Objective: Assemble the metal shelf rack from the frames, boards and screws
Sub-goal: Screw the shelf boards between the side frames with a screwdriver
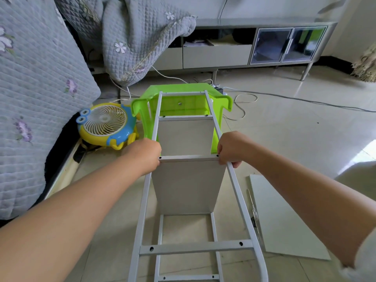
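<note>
Both hands, left hand [145, 154] & right hand [230, 149], grip the frame [237, 186] rails beside the board [188, 186], far end on a green stool [183, 102]. Screw holes look empty, so the board could slip out if the grip loosens.

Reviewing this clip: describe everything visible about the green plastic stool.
The green plastic stool is glossy, translucent bright green, apparently moulded plastic. It lies tipped on the tiled floor, hollow underside toward the camera, with a small round fitting at the centre and flared legs at both sides. It sits beside the yellow fan. The far end of the metal frame crosses it and seems propped on it. Neither hand touches it.
</note>
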Demonstrator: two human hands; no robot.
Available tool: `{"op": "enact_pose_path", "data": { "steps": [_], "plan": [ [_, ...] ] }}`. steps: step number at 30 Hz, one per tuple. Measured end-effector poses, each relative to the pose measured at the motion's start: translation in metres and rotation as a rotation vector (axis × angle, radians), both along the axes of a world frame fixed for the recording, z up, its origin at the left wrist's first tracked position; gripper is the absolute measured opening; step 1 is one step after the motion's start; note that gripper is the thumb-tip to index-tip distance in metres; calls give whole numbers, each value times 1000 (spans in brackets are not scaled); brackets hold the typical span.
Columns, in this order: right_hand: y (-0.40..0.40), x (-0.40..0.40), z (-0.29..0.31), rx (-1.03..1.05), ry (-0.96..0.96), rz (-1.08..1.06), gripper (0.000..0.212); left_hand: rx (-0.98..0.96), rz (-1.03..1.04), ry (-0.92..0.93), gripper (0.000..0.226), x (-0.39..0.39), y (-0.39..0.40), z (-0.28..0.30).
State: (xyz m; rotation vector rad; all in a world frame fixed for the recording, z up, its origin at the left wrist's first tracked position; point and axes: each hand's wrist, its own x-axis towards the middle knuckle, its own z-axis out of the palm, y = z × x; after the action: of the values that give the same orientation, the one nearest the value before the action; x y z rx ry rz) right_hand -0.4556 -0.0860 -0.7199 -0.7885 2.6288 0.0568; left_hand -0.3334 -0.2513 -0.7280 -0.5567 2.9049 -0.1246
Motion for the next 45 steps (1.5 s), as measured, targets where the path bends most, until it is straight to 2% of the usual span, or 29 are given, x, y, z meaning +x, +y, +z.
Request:
{"op": "enact_pose_path", "data": {
  "steps": [2,4,7,13,16,19,27,30,33,35,39,42,45],
  "plan": [
    [0,5,-1,-33,71,-6,11,-53,-15,-16,21,-2,1,-1],
    [1,8,-5,-57,116,-14,21,-46,-9,-31,19,-3,1,0],
    [3,6,-6,-80,74,-32,14,34,4,-27,22,-2,-4,1],
    [6,6,-8,-131,53,-85,20,95,5,17,21,2,-5,1],
    [4,9,-8,-114,99,-91,9,90,20,27,21,3,-5,0],
    [5,9,-14,-138,121,-113,27,86,40,36,20,3,-4,-2],
    [1,10,-3,-9,77,-63,29,87,27,-31,19,6,-1,7],
    [0,9,0,-6,81,-53,31,10,57,-45,15,2,7,8],
    [1,7,-3,-30,84,-51,30,-103,25,-4,31,-2,18,5],
    [2,6,-6,-57,82,-47,27,-52,-89,52,37,-6,24,-3],
    [6,6,-11,-142,60,-74,5,157,-180,203,25,-13,36,-23],
    [9,7,-13,-178,49,-79,16,292,-198,310,22,-18,46,-32],
    [11,8,-13,-205,71,-52,23,315,-194,366,22,-19,53,-36]
  ]
}}
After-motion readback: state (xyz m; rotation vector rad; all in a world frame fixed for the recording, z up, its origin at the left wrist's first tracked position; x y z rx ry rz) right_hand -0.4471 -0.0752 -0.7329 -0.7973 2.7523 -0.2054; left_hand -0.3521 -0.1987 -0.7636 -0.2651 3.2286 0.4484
